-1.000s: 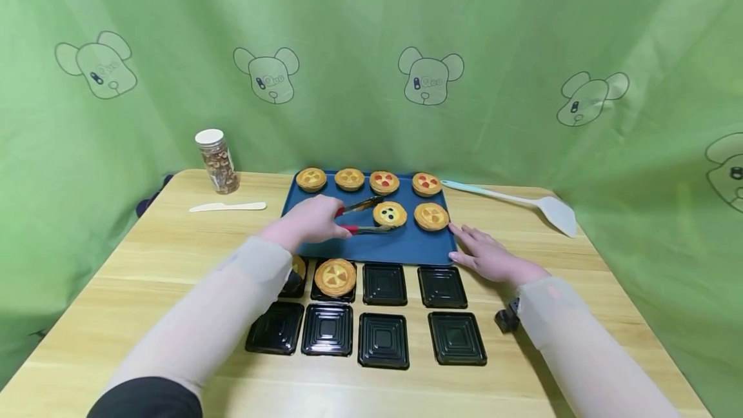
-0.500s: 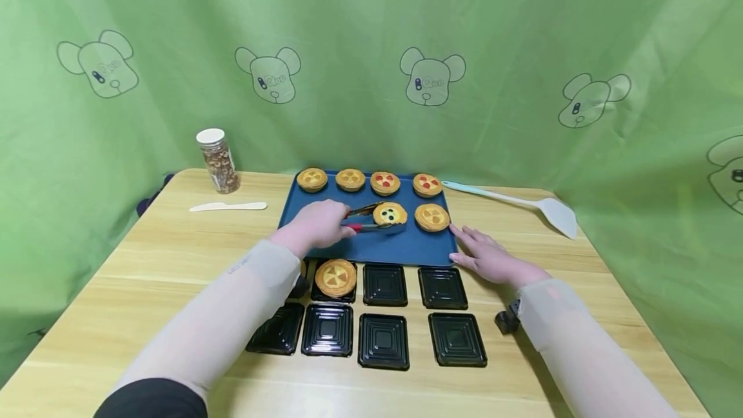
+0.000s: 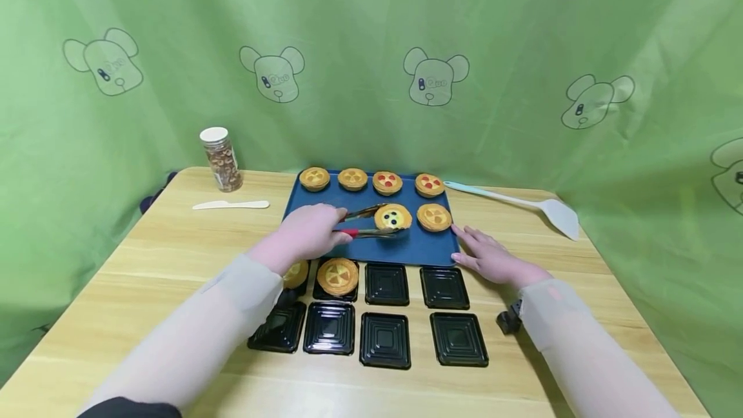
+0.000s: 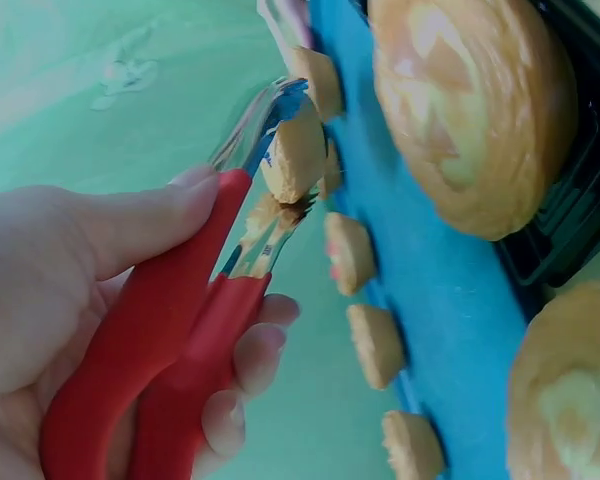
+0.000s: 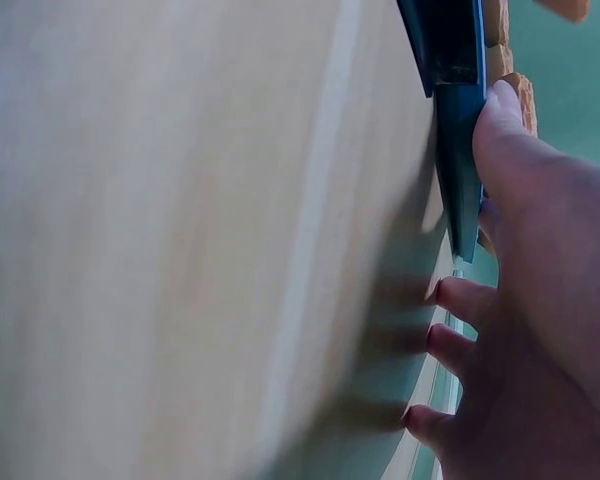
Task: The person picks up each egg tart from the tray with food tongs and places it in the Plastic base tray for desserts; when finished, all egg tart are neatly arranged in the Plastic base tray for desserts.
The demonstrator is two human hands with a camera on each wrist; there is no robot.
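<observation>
Held crosswise, tips rightward, red-handled tongs (image 3: 369, 233) are gripped by the left hand (image 3: 307, 231); a dark-dotted tart (image 3: 393, 217) is pinched above the blue tray (image 3: 371, 254), its edge touched by the right hand (image 3: 489, 259), fingers straight.

Lettering (image 3: 433, 83) on the cartoon heads (image 3: 275, 71) of the green curtain (image 3: 354, 11) cannot be read.

My tongs (image 4: 170, 310) are red-handled, my tart (image 3: 393, 217) golden with dark dots on yellow, the tray (image 3: 366, 251) blue, the counter (image 3: 348, 395) pale and wood-grained, the curtain (image 3: 348, 5) green with outlined cartoon heads.
</observation>
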